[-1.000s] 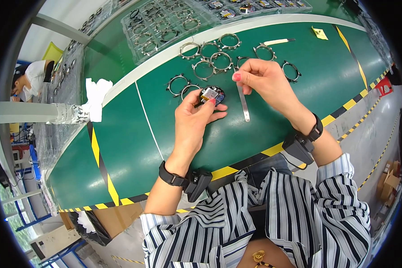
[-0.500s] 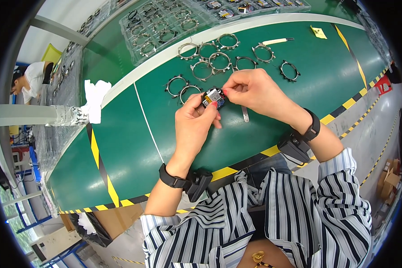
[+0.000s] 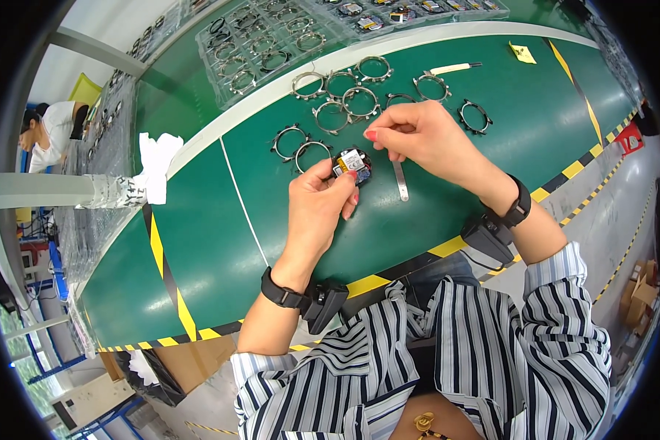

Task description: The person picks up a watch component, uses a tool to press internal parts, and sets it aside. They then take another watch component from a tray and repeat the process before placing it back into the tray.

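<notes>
My left hand (image 3: 317,209) grips a small round watch module (image 3: 353,166) by its edge, between thumb and fingers. A silvery rectangular cell with a yellow strip shows on its upper face. Up and to the right of the module, apart from it, is my right hand (image 3: 425,139). Its thumb and forefinger are pressed together; whether anything tiny is between them I cannot make out. Below that hand a flat metal strip (image 3: 400,183) lies on the green mat, its far end hidden. Several metal ring-shaped watch frames (image 3: 361,103) lie beyond my hands, one ring (image 3: 313,157) right beside the module.
Clear plastic trays with more rings (image 3: 271,59) and modules (image 3: 400,16) stand behind a white ledge (image 3: 271,89). A pale pen-like tool (image 3: 456,68) and a yellow note (image 3: 523,53) lie farther right. Striped tape (image 3: 447,247) edges the table. Another person (image 3: 51,136) is at far left.
My right hand has drawn away from the module, up and to the right. The left hand keeps its hold, and the module's face now shows more fully.
</notes>
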`<state>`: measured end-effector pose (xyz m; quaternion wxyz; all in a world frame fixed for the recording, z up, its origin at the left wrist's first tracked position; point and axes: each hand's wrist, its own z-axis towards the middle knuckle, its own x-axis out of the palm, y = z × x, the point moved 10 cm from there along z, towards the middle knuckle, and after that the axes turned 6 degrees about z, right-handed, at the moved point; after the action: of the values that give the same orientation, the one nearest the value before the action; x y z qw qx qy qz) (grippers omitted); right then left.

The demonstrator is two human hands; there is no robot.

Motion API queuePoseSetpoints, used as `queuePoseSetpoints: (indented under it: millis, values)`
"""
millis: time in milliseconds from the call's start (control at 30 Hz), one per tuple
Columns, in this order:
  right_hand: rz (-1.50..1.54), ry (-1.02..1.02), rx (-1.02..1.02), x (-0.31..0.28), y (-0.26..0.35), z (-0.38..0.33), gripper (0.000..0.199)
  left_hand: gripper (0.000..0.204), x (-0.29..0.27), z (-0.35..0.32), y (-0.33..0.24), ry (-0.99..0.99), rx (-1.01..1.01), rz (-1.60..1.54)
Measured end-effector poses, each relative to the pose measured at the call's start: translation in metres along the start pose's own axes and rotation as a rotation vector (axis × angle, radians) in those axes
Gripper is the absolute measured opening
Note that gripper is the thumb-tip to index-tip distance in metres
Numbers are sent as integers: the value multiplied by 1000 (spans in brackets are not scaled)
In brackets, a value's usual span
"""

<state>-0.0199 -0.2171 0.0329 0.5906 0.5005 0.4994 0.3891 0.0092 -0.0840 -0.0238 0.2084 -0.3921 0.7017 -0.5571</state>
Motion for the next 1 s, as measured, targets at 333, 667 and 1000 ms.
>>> queuePoseSetpoints:
  millis: [333,667,1000]
  values:
    - [-472,206,-496,33,39,-7,10,7,1,1,1,8,58,284]
    - [-633,107,-660,39,48,-18,9,6,2,-1,3,28,-35,180]
    - [-129,16,-284,11,14,-9,6,9,5,0,7,48,-111,-52]
